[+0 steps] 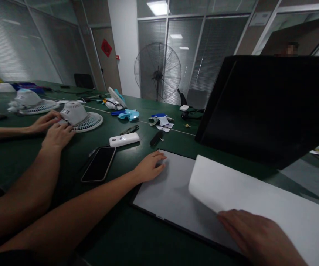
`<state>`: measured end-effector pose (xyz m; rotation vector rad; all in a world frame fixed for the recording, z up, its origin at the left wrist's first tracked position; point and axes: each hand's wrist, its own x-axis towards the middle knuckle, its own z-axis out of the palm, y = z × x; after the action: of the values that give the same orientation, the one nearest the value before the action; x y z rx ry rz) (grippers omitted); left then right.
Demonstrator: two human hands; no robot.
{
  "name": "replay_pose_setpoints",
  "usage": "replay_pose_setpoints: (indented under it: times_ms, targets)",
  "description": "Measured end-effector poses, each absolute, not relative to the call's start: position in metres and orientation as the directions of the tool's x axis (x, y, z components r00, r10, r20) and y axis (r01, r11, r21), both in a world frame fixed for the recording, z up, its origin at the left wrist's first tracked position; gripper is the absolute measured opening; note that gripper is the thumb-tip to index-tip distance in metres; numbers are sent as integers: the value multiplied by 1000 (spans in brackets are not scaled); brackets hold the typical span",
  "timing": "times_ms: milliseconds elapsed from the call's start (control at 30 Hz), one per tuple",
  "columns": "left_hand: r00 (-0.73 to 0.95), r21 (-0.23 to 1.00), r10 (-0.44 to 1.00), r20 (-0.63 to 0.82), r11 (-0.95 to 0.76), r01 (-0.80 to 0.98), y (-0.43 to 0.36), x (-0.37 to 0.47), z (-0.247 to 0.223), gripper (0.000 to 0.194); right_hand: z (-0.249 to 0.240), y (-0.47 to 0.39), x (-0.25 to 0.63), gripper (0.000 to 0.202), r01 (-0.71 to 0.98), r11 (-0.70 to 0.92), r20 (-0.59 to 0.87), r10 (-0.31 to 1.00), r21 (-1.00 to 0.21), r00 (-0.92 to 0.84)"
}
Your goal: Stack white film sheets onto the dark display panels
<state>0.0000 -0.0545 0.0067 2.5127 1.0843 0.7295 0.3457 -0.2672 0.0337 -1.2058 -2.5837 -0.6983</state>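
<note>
My left hand (149, 166) lies on the upper left corner of a flat grey-white panel (167, 188) with a thin black frame. Its fingers are slightly bent and apart, with nothing held in them. My right hand (259, 234) pinches the near edge of a white board (248, 188) with rounded corners. The board is tilted over the right part of the framed panel, casting a shadow on it and hiding its right end. The right thumb and the undersides of the fingers are partly hidden.
A large black screen-like panel (261, 111) leans at right. Left of my arm lie a smartphone (99, 164), a white power bank (124, 139), pliers (130, 129) and a black-handled tool (156, 138). At left, a co-worker's hands (58, 135) touch a white fan housing (74, 112).
</note>
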Motion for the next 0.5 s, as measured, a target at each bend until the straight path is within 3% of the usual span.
replay_pose_setpoints:
  times_ms: [67,167,333,433,500]
  targets:
    - [591,466,740,322,-667,582,-55,-1,8,43,32,-269,309,45,697,629,420,561,344,-713]
    - [617,464,732,289,-671,578,-57,-1,10,53,33,-270,283,42,695,661,469,537,284,-702]
    - [656,465,724,214,-666,584,-60,-4,13,77,45,-273,277,44,583,781,372,484,224,-792]
    - [660,458,723,203,-666,589,-59,-6,10,85,42,-269,301,49,645,750,358,568,146,-741]
    - [675,457,705,217,-684,568,-55,-7,5,81,33,-259,341,54,774,629,406,691,72,-598]
